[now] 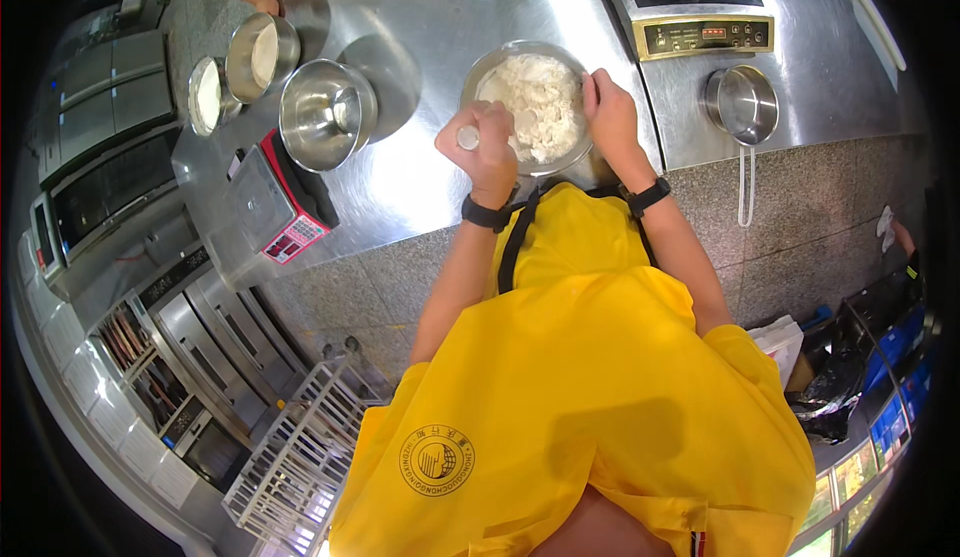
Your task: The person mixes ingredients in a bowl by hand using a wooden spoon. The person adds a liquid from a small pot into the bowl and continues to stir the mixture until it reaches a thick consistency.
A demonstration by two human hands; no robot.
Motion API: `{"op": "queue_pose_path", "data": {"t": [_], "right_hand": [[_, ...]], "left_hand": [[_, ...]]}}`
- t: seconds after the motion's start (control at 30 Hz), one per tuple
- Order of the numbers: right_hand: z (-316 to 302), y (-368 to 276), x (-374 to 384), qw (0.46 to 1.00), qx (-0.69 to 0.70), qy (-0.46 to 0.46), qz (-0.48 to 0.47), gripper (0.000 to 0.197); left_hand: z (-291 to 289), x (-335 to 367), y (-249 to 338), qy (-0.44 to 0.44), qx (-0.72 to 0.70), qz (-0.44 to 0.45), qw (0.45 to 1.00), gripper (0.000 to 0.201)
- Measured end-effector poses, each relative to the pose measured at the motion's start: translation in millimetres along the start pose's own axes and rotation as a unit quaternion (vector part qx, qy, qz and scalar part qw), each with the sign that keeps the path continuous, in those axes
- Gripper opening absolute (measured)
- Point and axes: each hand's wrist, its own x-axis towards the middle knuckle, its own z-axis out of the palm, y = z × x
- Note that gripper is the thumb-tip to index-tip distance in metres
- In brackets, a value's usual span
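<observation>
A steel mixing bowl [545,169] stands near the front edge of the metal counter. It holds lumpy, whitish, floury dough [545,107]. My left hand [485,152] is closed around a pale rod with a round end [468,138], over the left side of the bowl. The rod's other end seems to reach toward the dough, though my fingers hide most of its length. On the right, my right hand [612,122] grips the bowl's rim, thumb and fingers around the edge.
To the left stand an empty steel bowl [327,117], a red-edged scale [275,202] and two containers of white powder [262,54] [206,97]. Another person's hand [266,5] is beside them. Right are an induction cooker [700,37] and a small saucepan [742,107], its handle overhanging the edge.
</observation>
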Motion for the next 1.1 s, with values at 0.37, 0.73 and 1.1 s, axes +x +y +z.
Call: {"op": "queue_pose_path", "data": {"t": [0.37, 0.73, 1.1], "right_hand": [[2.9, 5.5, 4.1, 1.0, -0.015, 0.006, -0.01, 0.024], [4.3, -9.4, 4.7, 0.999, -0.028, 0.003, -0.03, 0.021], [-1.0, 3.9, 3.0, 1.0, 0.0, -0.002, -0.013, 0.025]], "left_hand": [[-38.1, 15.8, 42.1, -0.108, 0.105, 0.077, 0.986, 0.018], [-16.5, -10.5, -3.5, -0.007, -0.051, -0.047, 0.998, 0.018], [28.0, 24.6, 9.3, 0.007, -0.038, 0.03, 0.999, 0.022]]}}
